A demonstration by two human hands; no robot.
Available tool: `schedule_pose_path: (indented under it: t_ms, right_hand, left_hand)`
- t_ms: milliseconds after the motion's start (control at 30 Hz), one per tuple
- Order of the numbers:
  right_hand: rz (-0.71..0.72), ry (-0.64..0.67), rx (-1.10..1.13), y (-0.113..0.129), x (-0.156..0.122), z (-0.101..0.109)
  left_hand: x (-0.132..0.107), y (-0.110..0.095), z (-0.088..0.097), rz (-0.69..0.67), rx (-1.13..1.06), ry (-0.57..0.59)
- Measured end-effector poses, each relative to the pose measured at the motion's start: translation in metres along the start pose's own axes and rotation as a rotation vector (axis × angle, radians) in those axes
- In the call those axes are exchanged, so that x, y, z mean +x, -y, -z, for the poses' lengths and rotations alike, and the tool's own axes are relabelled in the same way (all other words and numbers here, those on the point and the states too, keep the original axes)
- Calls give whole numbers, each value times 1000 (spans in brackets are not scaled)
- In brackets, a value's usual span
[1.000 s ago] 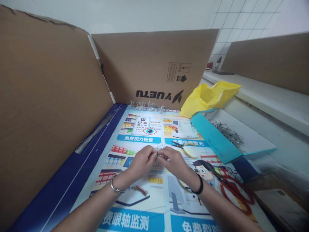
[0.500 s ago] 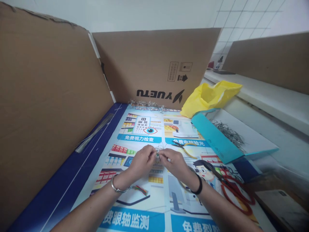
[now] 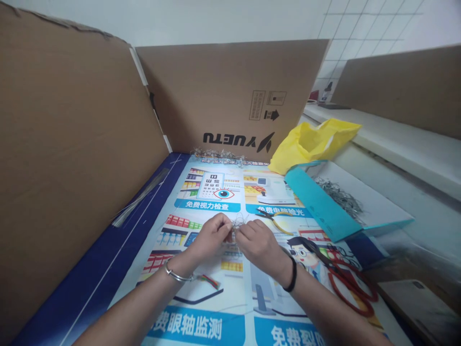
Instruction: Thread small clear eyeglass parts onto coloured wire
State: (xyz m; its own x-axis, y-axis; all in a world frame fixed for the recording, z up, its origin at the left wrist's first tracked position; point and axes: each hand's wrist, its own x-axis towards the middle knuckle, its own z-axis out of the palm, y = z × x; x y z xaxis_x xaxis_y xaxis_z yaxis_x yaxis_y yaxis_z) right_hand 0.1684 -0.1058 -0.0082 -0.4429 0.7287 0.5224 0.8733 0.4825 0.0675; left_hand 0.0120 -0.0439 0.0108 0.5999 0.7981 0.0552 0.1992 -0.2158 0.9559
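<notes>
Thin, silvery looped wire (image 3: 239, 221) shows between my two hands, close above the printed sheet. My left hand (image 3: 216, 234) is closed, thumb and forefinger pinching the wire from the left side. From the right, my right hand (image 3: 256, 242) is also closed on the wire, its fingers curled with the knuckles up. Most of what lies inside the fingers is hidden. Pliers with yellow handles (image 3: 281, 226) lie just beyond my right hand. A small bundle of coloured strands (image 3: 210, 281) rests near my left wrist.
Red-handled scissors (image 3: 351, 288) lie at the right. Behind them, a turquoise box (image 3: 320, 211) holds a heap of wire (image 3: 338, 199). A yellow bag (image 3: 313, 144) stands farther back. Cardboard panels (image 3: 230, 91) wall the back and left. Tangled wire pieces (image 3: 219, 155) line the back edge.
My right hand has turned, knuckles now upward and fingers curled more over the wire. My left hand has shifted slightly and still pinches it.
</notes>
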Motion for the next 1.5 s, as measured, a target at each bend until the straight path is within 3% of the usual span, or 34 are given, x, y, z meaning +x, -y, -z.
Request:
schedule_pose_path:
  t_ms: [233, 533, 733, 1267, 1367, 1500]
  right_hand:
    - [-272, -212, 450, -5, -2, -12]
    - [-487, -113, 613, 4, 5, -7]
    - [-499, -122, 614, 6, 4, -13]
    - [-419, -93, 321, 8, 2, -11]
    - [-449, -74, 362, 8, 1, -13]
    - [-540, -109, 602, 6, 2, -12]
  left_hand:
    - [3, 4, 6, 3, -13, 41]
    - [2, 4, 1, -10, -35, 36]
    - [-2, 1, -4, -45, -36, -21]
    - [-8, 2, -11, -89, 189, -50]
    - [-7, 1, -11, -75, 177, -19]
    - [-6, -8, -4, -50, 117, 96]
